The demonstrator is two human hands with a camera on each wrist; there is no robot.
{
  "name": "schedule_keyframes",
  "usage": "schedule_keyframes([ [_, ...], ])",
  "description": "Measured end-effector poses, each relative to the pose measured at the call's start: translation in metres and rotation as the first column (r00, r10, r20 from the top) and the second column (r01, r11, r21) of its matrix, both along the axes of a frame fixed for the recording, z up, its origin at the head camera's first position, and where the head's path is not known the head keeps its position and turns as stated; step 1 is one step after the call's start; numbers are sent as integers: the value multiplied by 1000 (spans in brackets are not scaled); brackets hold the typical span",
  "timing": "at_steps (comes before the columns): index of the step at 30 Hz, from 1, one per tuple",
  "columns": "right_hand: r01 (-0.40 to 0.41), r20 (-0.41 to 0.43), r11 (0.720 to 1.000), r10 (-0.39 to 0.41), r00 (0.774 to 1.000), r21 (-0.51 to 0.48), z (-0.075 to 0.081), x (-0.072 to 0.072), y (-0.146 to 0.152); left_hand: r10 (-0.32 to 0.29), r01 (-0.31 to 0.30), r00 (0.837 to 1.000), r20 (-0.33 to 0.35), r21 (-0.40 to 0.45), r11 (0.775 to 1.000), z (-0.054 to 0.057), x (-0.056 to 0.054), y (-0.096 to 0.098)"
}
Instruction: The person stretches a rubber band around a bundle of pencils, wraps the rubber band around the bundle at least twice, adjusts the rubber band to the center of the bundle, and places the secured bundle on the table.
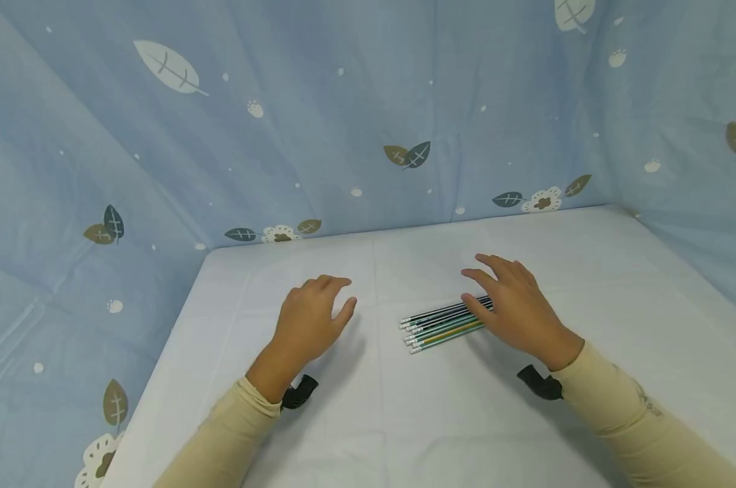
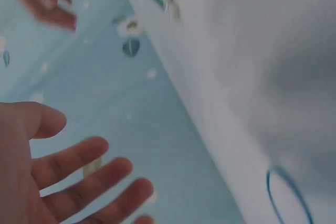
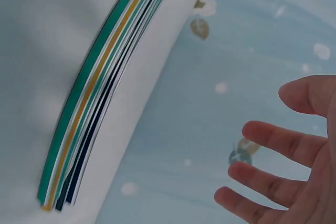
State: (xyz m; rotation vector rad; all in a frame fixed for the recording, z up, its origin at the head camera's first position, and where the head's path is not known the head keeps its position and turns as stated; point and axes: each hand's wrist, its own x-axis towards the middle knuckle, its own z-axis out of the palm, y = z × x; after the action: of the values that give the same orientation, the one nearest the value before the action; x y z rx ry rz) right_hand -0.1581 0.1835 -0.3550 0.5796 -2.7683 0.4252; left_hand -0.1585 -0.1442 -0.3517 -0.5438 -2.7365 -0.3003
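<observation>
A bundle of pencils [image 1: 444, 325], green, yellow and dark blue with white eraser ends, lies on the white-covered table. My right hand [image 1: 517, 308] hovers above their far right part and hides it; its fingers are spread and hold nothing. In the right wrist view the pencils [image 3: 97, 87] lie side by side, apart from the right hand [image 3: 294, 166]. Left of the pencils, my left hand [image 1: 310, 318] hangs over the cloth, fingers relaxed and nothing in them. A thin blue loop [image 2: 269, 187] lies on the cloth in the left wrist view; in the head view it cannot be seen.
White cloth [image 1: 386, 407] covers the table. A blue curtain [image 1: 343, 102] with leaf and flower prints rises behind it and along both sides. A black curved piece [image 1: 301, 392] shows at the left wrist, and another black piece [image 1: 540, 383] at the right wrist.
</observation>
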Motion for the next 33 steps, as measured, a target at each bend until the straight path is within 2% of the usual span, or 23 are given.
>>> schedule_keyframes([
  [2, -25, -24, 1000, 25, 999, -10, 1, 2, -6, -56, 57, 996, -63, 14, 998, -3, 3, 9],
  [4, -50, -31, 998, 49, 998, -24, 2, 4, -11, -109, 111, 989, -99, 16, 994, -7, 6, 17],
  [7, -78, -32, 996, 77, 996, -37, 1, 7, -18, -172, 175, 979, -108, 24, 984, -14, 10, 27],
  [15, -112, -11, 992, 112, 994, -58, -6, 10, -26, -262, 270, 959, -112, 63, 961, -26, 21, 37],
  [22, -164, -8, 986, 163, 987, -23, -13, 6, -26, -302, 307, 949, -88, 50, 950, -33, 23, 42],
  [33, -227, 124, 971, 216, 968, 75, -31, -1, -23, -321, 321, 946, -36, -10, 947, -37, 24, 42],
])
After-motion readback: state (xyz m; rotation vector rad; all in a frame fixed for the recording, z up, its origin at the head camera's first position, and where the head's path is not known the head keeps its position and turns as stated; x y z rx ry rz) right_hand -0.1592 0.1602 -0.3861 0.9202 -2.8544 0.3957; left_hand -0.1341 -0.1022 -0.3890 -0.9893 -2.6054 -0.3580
